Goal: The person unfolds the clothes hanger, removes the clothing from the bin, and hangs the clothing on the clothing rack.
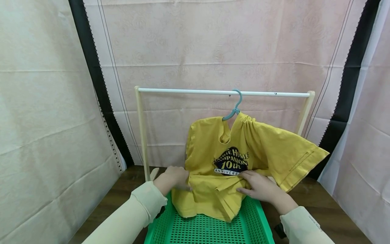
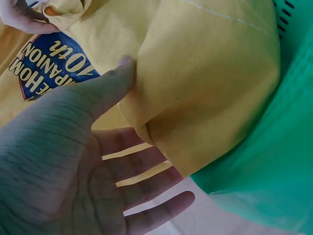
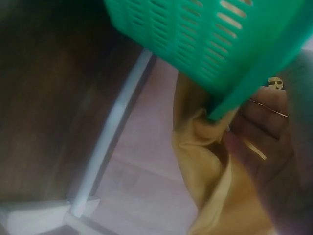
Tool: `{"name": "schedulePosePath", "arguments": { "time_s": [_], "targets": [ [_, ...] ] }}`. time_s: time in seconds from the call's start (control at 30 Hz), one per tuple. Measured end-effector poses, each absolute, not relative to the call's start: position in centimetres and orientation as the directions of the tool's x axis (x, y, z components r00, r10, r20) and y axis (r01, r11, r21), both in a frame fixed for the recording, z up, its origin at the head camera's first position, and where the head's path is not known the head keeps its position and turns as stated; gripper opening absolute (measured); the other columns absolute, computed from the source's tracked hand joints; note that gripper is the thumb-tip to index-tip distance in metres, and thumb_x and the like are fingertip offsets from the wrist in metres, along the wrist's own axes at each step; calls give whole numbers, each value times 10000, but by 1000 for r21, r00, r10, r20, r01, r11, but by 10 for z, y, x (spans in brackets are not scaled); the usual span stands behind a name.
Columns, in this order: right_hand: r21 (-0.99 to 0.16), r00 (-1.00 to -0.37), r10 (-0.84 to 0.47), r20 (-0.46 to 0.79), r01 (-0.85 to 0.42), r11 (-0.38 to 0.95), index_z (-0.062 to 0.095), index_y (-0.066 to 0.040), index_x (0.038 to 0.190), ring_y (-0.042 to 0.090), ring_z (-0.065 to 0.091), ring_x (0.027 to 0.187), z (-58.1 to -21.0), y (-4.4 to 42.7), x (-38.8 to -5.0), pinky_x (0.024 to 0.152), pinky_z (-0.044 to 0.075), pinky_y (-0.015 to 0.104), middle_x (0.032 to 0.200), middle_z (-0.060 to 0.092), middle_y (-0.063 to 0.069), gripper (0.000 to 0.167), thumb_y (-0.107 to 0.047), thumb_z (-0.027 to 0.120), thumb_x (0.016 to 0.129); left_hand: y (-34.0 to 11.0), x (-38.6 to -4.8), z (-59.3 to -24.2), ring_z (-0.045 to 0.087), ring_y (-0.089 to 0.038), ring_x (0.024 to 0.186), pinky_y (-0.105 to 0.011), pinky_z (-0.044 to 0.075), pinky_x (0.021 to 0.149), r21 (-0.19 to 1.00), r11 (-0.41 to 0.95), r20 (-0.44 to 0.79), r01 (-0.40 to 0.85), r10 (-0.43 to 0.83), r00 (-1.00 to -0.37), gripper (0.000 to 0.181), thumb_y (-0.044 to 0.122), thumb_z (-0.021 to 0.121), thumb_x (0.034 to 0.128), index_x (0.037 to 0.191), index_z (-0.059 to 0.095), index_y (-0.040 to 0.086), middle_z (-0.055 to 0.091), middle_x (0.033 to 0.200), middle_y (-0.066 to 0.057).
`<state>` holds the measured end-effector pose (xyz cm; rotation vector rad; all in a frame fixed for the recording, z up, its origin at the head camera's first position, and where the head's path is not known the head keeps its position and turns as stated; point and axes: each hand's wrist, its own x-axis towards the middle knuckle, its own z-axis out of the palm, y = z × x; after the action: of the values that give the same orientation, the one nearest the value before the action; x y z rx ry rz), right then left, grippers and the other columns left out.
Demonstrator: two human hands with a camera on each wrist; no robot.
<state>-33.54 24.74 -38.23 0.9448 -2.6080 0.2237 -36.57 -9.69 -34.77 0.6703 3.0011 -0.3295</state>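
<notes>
A yellow T-shirt (image 1: 210, 152) with a dark printed badge hangs on a blue hanger (image 1: 236, 110), whose hook is over a white rail. One sleeve spreads out to the right, while the lower part is bunched and drapes into a green basket (image 1: 262, 220). My left hand (image 1: 175, 178) is at the shirt's left side; in the left wrist view its thumb touches the yellow cloth (image 2: 205, 83) and its fingers extend nearly straight. Just below the badge, my right hand (image 1: 262, 186) touches the shirt with extended fingers. Cloth and basket partly hide that hand in the right wrist view.
The rack's white rail (image 1: 182, 90) runs between two cream posts (image 1: 141, 135) behind the basket. Everything stands on a dark wooden table (image 1: 323, 210). Pale cloth curtains (image 1: 213, 40) with black edging enclose the back and both sides.
</notes>
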Motion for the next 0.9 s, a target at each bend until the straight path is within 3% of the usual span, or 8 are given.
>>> {"name": "schedulePosePath", "arguments": {
  "time_s": [0.13,0.37,0.63,0.9],
  "targets": [
    [-27,-726,-583,365,-634,773,635,-27,1273,294,629,1129,-386,245,-335,933,524,468,1231,650,109,515,-372,756,910,-96,-367,-350,636,-232,886,-453,530,785,-194,880,-120,433,417,-901,439,572,740,856,1067,692,190,652,987,-34],
    [10,-724,-581,373,-623,782,636,-41,1285,298,640,1119,-390,242,-336,916,536,467,1231,656,116,531,-364,782,889,-94,-368,-352,635,-213,862,-436,546,772,-227,866,-123,446,429,-895,319,512,774,855,872,667,211,649,956,-15],
    [42,-691,-603,398,-643,764,651,-39,1258,280,648,1083,-392,240,-339,883,548,449,1191,666,101,477,-299,796,885,-92,-368,-354,623,-202,839,-407,550,733,-252,860,-113,443,429,-896,292,462,796,853,821,652,210,639,931,-10],
    [50,-681,-611,404,-650,758,662,-36,1244,254,653,1051,-397,239,-345,870,551,420,1157,676,80,437,-252,796,888,-90,-366,-352,633,-207,848,-405,560,712,-268,849,-77,454,451,-889,240,379,843,825,879,692,200,647,924,-5]
  ]
}}
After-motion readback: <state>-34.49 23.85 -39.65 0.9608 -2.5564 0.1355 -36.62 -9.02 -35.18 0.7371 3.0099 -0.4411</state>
